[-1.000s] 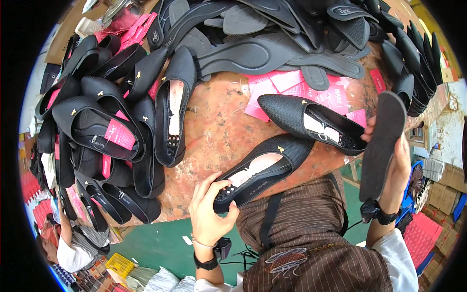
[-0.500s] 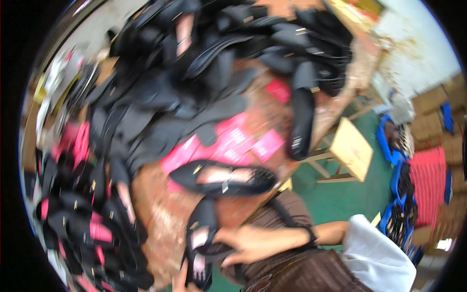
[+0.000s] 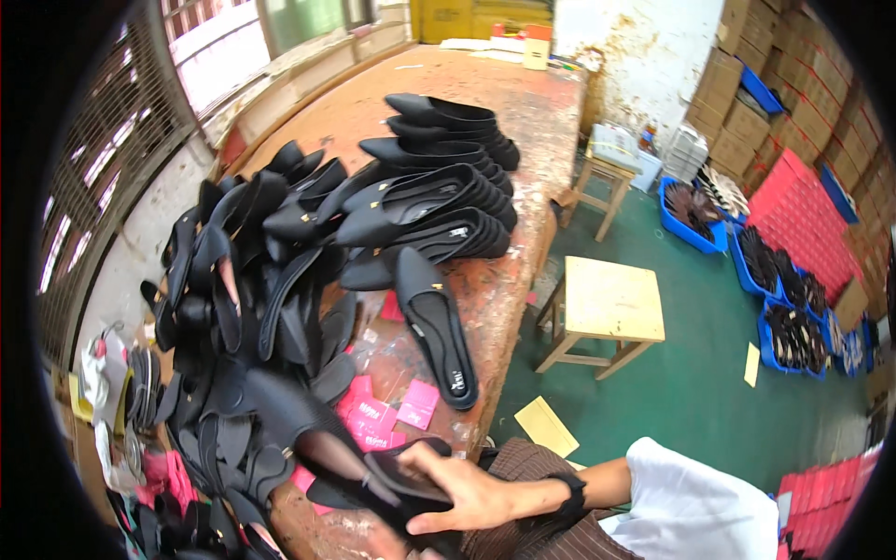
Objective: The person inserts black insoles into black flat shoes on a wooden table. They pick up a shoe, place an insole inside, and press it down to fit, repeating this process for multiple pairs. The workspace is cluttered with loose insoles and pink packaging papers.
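Observation:
My right hand [image 3: 462, 490] comes in from the lower right, its fingers closed round a black pointed flat shoe [image 3: 313, 434]. The shoe is tilted over the bench edge, its toe toward the upper left and its pale inside partly showing. Beneath it is another dark shape, perhaps a second shoe. Only a smeared patch of skin at the lower edge, by the held shoe, shows my left hand [image 3: 392, 541]; its fingers cannot be made out. Pink cards [image 3: 369, 415] and grey-black insoles [image 3: 229, 439] lie beside the held shoe. A single black shoe [image 3: 437, 327] rests beyond the cards.
Nested black shoes [image 3: 429, 205] form rows on the worn reddish bench [image 3: 523, 121]; a loose shoe heap [image 3: 219, 252] lies left. On the green floor stand a wooden stool [image 3: 611, 299] and blue baskets [image 3: 691, 219] of shoes. Cartons [image 3: 747, 131] are stacked at the right.
The view has swung up, bringing the bench's far end and window in. The shoe in my right hand now points up and left across the cards; my left hand has mostly dropped out of sight.

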A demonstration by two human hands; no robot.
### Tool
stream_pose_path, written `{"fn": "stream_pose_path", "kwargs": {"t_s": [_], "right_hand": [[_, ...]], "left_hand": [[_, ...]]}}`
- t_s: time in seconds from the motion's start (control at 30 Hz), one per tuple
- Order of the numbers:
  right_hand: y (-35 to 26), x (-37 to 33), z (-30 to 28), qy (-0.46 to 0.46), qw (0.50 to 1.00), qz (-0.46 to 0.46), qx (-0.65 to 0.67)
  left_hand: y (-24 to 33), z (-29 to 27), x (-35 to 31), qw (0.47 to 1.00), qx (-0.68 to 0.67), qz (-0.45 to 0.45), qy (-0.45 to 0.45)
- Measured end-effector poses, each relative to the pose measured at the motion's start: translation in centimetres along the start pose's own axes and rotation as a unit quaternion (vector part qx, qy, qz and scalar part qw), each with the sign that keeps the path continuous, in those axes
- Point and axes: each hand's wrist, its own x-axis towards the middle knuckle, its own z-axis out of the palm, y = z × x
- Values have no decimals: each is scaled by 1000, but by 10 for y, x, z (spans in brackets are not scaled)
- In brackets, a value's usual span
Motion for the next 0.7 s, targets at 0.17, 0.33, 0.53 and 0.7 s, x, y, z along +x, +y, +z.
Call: {"fn": "stream_pose_path", "kwargs": {"t_s": [0.17, 0.33, 0.53, 0.7], "right_hand": [[26, -26, -101, 240, 971, 5, -26], [171, -75, -249, 563, 821, 80, -51], [310, -165, -415, 549, 817, 172, -25], [415, -220, -493, 518, 786, 335, 25]], "left_hand": [[29, 50, 49, 947, -7, 298, -122], [-2, 40, 77, 970, 74, 226, 60], [-102, -49, 48, 923, 319, 10, 215], [-193, -80, 17, 812, 423, -182, 358]]}}
